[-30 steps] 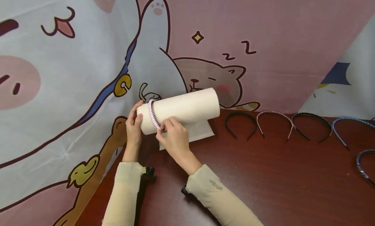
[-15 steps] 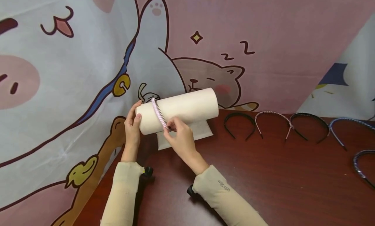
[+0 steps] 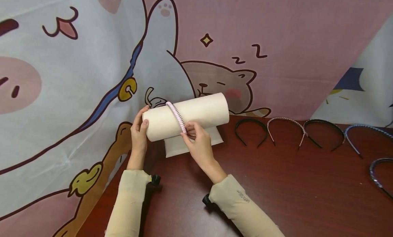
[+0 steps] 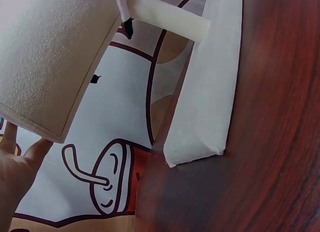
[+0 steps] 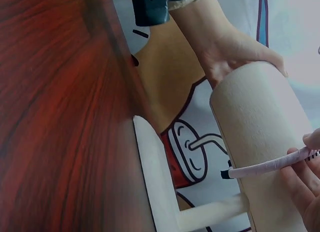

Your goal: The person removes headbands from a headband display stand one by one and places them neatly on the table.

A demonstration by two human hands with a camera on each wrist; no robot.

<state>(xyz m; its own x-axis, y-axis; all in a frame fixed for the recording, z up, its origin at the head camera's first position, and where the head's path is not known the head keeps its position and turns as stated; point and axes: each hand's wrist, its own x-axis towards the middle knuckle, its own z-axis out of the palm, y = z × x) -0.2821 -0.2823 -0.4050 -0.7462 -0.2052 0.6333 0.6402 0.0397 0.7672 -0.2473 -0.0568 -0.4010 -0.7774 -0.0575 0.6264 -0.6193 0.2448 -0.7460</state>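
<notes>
A cream padded cylinder of a headband display stand point(image 3: 205, 110) lies sideways above its white base point(image 4: 205, 102), joined by a short post point(image 4: 170, 17). My left hand point(image 3: 139, 136) grips the cylinder's left end, thumb on the near face and fingers round the end. Across the cylinder's middle arches a pink wrapped headband point(image 3: 176, 116) with small dark teeth along its inner side. My right hand point(image 3: 200, 144) pinches it near its lower front end. In the right wrist view, one black tip point(image 5: 226, 174) of the headband shows beside the cylinder.
To the right on the dark red table point(image 3: 276, 196) lie a black headband point(image 3: 251, 120), a pink one point(image 3: 287, 118), another black one point(image 3: 326, 120) and a blue one point(image 3: 368, 125). A dark patterned headband point(image 3: 373, 172) sits at the right edge. A cartoon cloth point(image 3: 291, 59) hangs close behind.
My right hand has slid the pink headband rightward along the cylinder, from near its left end to about the middle. The left hand has kept its grip on the end.
</notes>
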